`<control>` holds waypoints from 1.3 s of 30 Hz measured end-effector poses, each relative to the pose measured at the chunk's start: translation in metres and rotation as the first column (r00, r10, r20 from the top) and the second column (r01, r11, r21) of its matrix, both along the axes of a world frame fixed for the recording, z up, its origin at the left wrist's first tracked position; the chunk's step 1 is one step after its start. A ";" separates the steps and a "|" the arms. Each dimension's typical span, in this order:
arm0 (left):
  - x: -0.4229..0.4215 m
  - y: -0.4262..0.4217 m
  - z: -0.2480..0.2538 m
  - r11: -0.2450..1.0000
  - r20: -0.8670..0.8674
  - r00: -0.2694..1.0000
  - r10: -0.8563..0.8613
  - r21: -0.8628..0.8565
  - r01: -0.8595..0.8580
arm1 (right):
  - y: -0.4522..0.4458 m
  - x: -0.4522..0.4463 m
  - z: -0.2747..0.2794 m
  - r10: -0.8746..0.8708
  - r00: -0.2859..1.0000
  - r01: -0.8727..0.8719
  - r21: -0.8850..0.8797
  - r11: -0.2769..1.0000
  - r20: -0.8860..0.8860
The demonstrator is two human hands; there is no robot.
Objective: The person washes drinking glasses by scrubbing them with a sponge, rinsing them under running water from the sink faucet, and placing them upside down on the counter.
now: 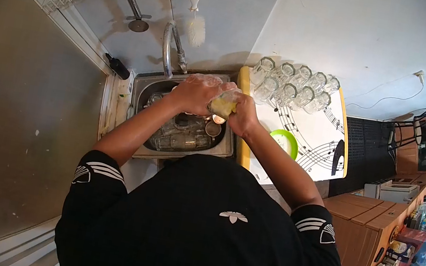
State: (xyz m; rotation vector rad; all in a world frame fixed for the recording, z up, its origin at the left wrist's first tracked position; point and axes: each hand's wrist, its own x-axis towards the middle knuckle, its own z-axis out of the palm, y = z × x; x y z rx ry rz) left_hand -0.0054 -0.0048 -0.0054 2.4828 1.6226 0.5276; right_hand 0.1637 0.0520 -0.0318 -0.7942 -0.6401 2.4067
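Over the sink, my soapy left hand is closed around a clear drinking glass, which its fingers partly cover. My right hand is closed on a yellow sponge pressed at the glass. Whether the sponge sits inside the glass or against its outside I cannot tell. Below my hands, the metal sink holds several glasses, one of them a ribbed glass lying on its side. A small round cup is in there too, near the right wall.
Several upturned glasses stand in rows on a music-note tabletop, with a green-rimmed dish nearer me. A curved faucet rises behind the sink. A white brush hangs above; a dark bottle stands left.
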 end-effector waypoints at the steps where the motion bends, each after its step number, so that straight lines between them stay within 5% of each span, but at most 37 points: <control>1: 0.002 0.000 0.001 0.999 0.014 1.000 0.012 0.040 -0.013 | 0.000 0.002 -0.001 -0.001 1.000 0.001 0.000 1.000 0.000; 4: 0.006 -0.002 0.007 0.997 0.065 0.997 0.033 0.068 -0.038 | -0.001 0.011 0.000 -0.073 0.996 0.074 0.021 0.997 -0.051; 5: 0.006 -0.003 0.011 0.997 0.101 0.994 0.045 0.058 -0.051 | -0.002 0.013 0.001 -0.025 0.997 0.000 0.313 0.950 0.077; 6: 0.007 -0.004 0.018 0.997 0.102 0.994 0.043 0.058 -0.049 | -0.004 0.014 0.005 -0.017 0.977 -0.109 0.566 0.817 0.212; 7: 0.008 -0.005 0.027 0.989 0.094 0.991 0.093 -0.123 -0.082 | -0.005 0.015 0.011 -0.048 0.939 -0.242 0.752 0.613 0.341; 8: 0.008 -0.006 0.033 0.947 0.078 0.987 0.141 -0.301 -0.112 | -0.008 0.016 0.018 -0.116 0.886 -0.384 0.850 0.361 0.450; 9: 0.007 -0.006 0.035 0.946 0.081 0.987 0.140 -0.304 -0.109 | -0.013 0.018 0.026 -0.213 0.822 -0.521 0.849 0.090 0.528; 11: 0.005 -0.006 0.036 0.901 0.182 0.975 0.128 -0.432 -0.037 | -0.020 0.014 0.053 -0.217 0.796 -0.550 0.825 0.130 0.565; 13: -0.003 0.002 0.020 0.888 0.305 0.947 0.101 -0.456 0.052 | -0.010 0.011 0.056 0.086 0.786 -0.582 0.687 0.435 0.612; 15: -0.014 0.013 -0.011 0.871 0.423 0.903 0.082 -0.470 0.141 | -0.003 0.006 0.026 0.087 0.888 -0.438 0.772 0.461 0.452; 17: -0.027 0.027 -0.041 0.815 0.602 0.798 0.034 -0.478 0.326 | -0.002 -0.002 0.006 0.121 0.966 -0.212 0.424 0.880 0.230; 19: -0.038 0.033 -0.037 0.786 0.574 0.818 0.024 -0.517 0.340 | -0.002 -0.003 -0.006 0.111 0.961 -0.187 0.299 0.936 0.252; 22: -0.052 0.032 -0.052 0.837 0.854 0.422 0.303 -0.450 0.310 | -0.012 -0.004 -0.018 -0.044 0.995 0.046 -0.018 0.999 0.088; 23: -0.047 0.026 -0.057 0.835 0.855 0.420 0.304 -0.451 0.314 | -0.014 -0.006 -0.021 -0.047 0.995 0.049 -0.020 0.999 0.091; 25: -0.023 0.013 -0.052 0.908 0.872 -0.329 0.362 -0.250 0.335 | -0.019 -0.014 -0.018 -0.170 0.980 0.138 -0.255 0.957 -0.107; 26: -0.011 0.014 -0.060 0.969 0.828 -0.515 0.223 -0.129 0.211 | -0.020 -0.013 -0.017 -0.173 0.979 0.141 -0.255 0.956 -0.105; 27: 0.000 0.012 -0.062 0.968 0.827 -0.515 0.224 -0.128 0.215 | -0.021 -0.013 -0.016 -0.192 0.966 0.128 -0.325 0.937 -0.174; 29: 0.019 0.013 -0.063 0.993 0.684 -0.730 0.017 -0.097 -0.068 | -0.025 -0.015 -0.007 -0.215 0.947 0.111 -0.386 0.916 -0.239; 31: 0.028 0.016 -0.067 0.983 0.577 -0.813 0.079 -0.179 -0.031 | -0.035 -0.021 0.006 -0.175 0.821 0.019 -0.280 0.960 -0.544; 32: 0.026 0.015 -0.070 0.973 0.480 -0.855 0.197 -0.203 0.111 | -0.036 -0.019 0.001 -0.172 0.824 0.019 -0.277 0.961 -0.540; 33: 0.025 0.014 -0.067 0.945 0.377 -0.871 0.315 -0.209 0.251 | -0.036 -0.019 -0.003 -0.069 0.904 0.036 -0.086 0.996 -0.422; 34: 0.026 0.015 -0.064 0.940 0.385 -0.868 0.315 -0.257 0.227 | -0.035 -0.018 -0.006 0.012 0.961 0.019 0.108 0.994 -0.276; 35: 0.024 0.016 -0.060 0.942 0.384 -0.871 0.306 -0.251 0.221 | -0.031 -0.014 -0.007 0.020 0.962 0.012 0.114 0.993 -0.273; 36: 0.022 0.014 -0.055 0.924 0.409 -0.844 0.345 -0.306 0.229 | -0.029 -0.011 0.001 0.136 0.989 -0.149 0.550 0.822 0.065; 37: 0.021 0.012 -0.051 0.900 0.431 -0.814 0.390 -0.364 0.239 | -0.029 -0.010 0.006 0.077 0.911 -0.392 0.791 0.470 0.406; 38: 0.022 0.011 -0.048 0.899 0.428 -0.814 0.393 -0.367 0.241 | -0.026 -0.018 -0.001 -0.132 0.924 -0.362 0.932 -0.001 0.359; 39: 0.023 0.011 -0.045 0.876 0.431 -0.796 0.424 -0.417 0.241 | -0.022 -0.021 -0.002 -0.135 0.923 -0.362 0.932 0.003 0.359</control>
